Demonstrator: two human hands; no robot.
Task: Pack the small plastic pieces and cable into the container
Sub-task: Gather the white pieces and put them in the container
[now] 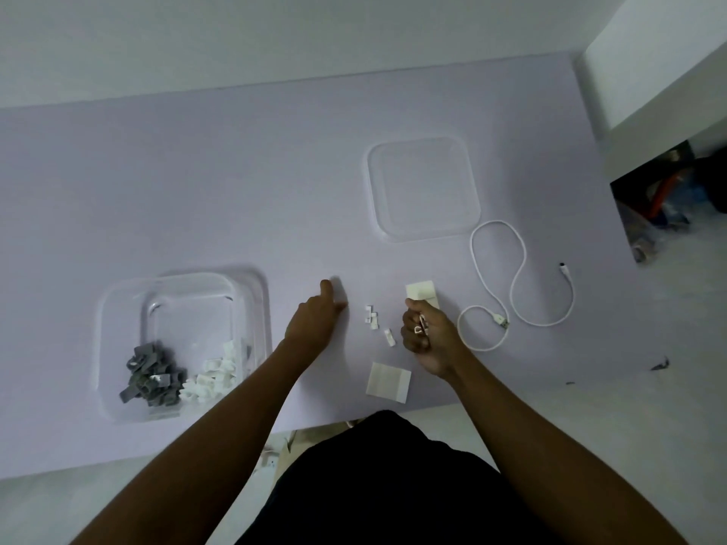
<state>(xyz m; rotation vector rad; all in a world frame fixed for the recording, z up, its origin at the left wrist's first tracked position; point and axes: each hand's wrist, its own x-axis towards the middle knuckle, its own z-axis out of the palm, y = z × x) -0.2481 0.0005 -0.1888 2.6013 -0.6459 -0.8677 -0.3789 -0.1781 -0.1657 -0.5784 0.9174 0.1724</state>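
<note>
right hand (429,338): fingers curled round a few small white pieces (421,327) | left hand (312,322): on table (236,190), thumb out, finger pose unclear | loose pieces (371,317): between the hands | cable (519,285): looped just right of right hand | container (118,308): left of both hands, holds grey and white pieces

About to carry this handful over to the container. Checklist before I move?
1. Right hand grip on small white pieces: ok, fingers curled round them.
2. Container open: ok, lid lies apart.
3. Left hand clear of container: ok, beside it on the table.
4. Room in container: ok, far part bare.
5. Loose pieces gathered: not ok, several lie on table.
6. Cable packed: not ok, on table.
</note>
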